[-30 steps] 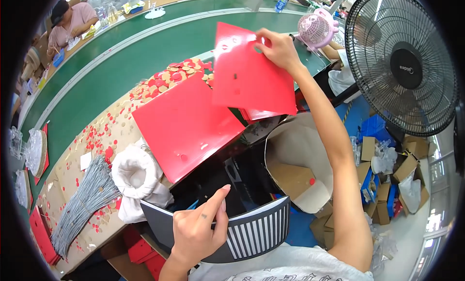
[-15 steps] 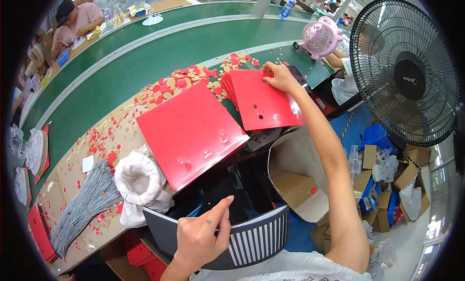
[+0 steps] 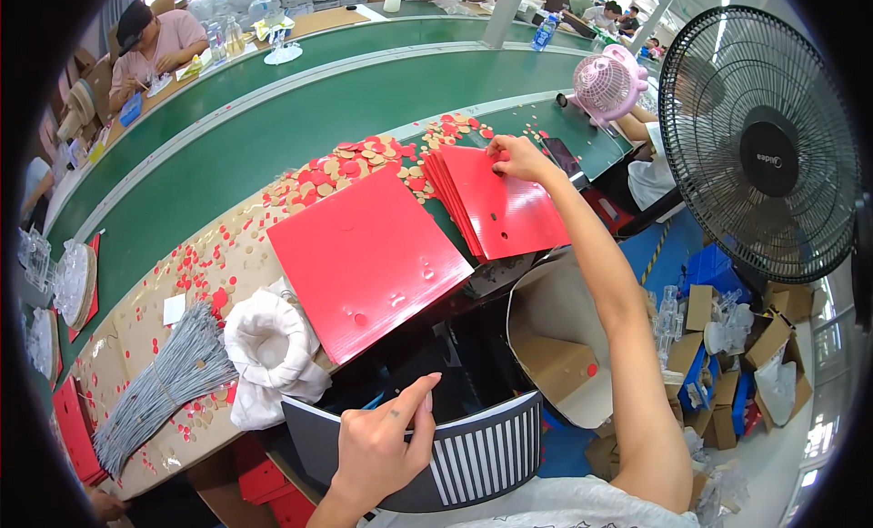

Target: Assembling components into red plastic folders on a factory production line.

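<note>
My right hand (image 3: pixel 520 159) is at the far edge of a fanned stack of red sheets (image 3: pixel 520 210), its fingers curled and pinched on the top sheet. Two small dark holes show in that sheet, and the edges of several more sheets fan out at its left. To the left lies a larger-looking red sheet (image 3: pixel 368 255) with a few small round marks on its glossy surface. Nearer me, my left hand (image 3: pixel 386 442) hovers above a black slatted panel (image 3: pixel 482 451). Its index finger and thumb are brought together; anything between them is too small to make out.
Red and tan discs (image 3: pixel 355 161) litter the bench. A bundle of grey ties (image 3: pixel 168 382) lies beside a rolled-down white cloth bag (image 3: pixel 268 337). An open bin (image 3: pixel 550 319) stands below the stack; a black fan (image 3: pixel 764 146) rises at right. Co-workers sit across the green belt (image 3: pixel 364 96).
The top red sheet has turned a little, its near left corner moving right, so more sheet edges show beneath it. My left hand keeps its pose. The whole view has shifted slightly.
</note>
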Available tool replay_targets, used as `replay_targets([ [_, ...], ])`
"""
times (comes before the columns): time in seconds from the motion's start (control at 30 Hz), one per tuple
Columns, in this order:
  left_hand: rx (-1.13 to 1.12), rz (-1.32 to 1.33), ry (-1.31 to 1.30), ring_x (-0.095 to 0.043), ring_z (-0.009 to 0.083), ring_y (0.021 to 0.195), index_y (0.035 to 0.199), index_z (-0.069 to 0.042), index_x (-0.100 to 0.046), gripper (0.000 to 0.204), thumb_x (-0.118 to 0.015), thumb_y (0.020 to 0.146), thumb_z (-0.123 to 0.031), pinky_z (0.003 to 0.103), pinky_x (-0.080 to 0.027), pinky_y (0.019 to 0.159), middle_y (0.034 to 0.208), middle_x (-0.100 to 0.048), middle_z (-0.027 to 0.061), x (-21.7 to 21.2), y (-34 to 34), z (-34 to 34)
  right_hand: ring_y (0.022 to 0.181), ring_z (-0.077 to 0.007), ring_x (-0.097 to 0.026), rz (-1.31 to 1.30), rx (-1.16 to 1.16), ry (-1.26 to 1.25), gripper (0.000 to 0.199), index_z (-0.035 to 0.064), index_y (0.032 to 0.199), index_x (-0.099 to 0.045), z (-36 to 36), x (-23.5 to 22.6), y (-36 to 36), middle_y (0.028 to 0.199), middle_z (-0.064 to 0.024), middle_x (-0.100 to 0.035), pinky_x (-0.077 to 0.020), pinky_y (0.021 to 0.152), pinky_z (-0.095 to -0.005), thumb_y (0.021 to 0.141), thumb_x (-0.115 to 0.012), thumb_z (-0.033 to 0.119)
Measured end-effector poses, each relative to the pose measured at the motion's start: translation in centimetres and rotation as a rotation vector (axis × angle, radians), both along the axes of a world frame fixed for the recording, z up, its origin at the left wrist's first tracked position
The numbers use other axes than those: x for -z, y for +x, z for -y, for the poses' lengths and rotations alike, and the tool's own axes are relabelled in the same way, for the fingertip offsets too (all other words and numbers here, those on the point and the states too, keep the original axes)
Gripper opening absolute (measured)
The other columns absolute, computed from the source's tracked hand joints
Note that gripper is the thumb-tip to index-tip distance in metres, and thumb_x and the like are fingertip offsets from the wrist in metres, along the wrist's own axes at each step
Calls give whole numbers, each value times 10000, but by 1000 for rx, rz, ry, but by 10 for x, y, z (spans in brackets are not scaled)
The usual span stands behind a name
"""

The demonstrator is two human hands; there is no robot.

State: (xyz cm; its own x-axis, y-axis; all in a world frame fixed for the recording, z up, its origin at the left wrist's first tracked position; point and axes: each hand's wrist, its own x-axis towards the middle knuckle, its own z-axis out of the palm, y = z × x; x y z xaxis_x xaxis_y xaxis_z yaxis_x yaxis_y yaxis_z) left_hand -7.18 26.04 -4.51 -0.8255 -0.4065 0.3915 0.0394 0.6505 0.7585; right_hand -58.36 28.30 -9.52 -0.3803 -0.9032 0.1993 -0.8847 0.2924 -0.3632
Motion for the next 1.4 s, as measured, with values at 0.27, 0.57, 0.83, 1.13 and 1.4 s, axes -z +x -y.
replay_targets([
  [0.27, -68, 70, 105, -634, 212, 523, 1058, -32, -712, 185, -647, 887, -15, 291, -448, 501, 696, -672, 129, -9, -1, -5, 1219, -347, -565, -354, 36, -108, 325, 34, 1104, -626, -16, -8, 25, 1312, -168, -591, -466, 1026, -401, 780, -646, 46],
  [0.57, -660, -52, 140, -466, 85, 626, 1178, 44, -658, 259, -513, 1013, -92, 258, -368, 556, 849, -678, 84, 0, 18, 40, 1312, -235, -522, -274, -932, -414, 447, -30, 1281, -605, -59, -57, 366, 1419, -133, -545, -410, 1072, -395, 946, -591, 266],
  [0.83, -764, -282, 364, -599, 77, 788, 1231, 58, -615, 299, -524, 1043, -156, 217, -483, 685, 936, -691, 96, 6, 49, 58, 1090, -290, -648, -128, -914, -651, 231, -103, 1021, -695, -56, -9, 392, 1185, -192, -668, -553, 805, -351, 885, -660, 81],
  [1.13, -755, -13, 219, -454, 85, 631, 1143, 33, -673, 282, -493, 1043, -159, 267, -377, 564, 796, -631, 54, -2, 24, 32, 1129, -224, -588, -51, -662, -637, 499, 1, 1305, -602, -43, -16, 405, 1377, -102, -574, -471, 803, -348, 854, -688, 198],
  [1.4, -636, -27, 233, -412, 90, 539, 1236, 27, -615, 279, -512, 993, -65, 289, -330, 505, 675, -563, 76, 10, 18, 32, 1158, -277, -583, -77, -607, -661, 470, -53, 1216, -628, -37, 6, 399, 1345, -167, -578, -503, 886, -370, 817, -723, 176],
])
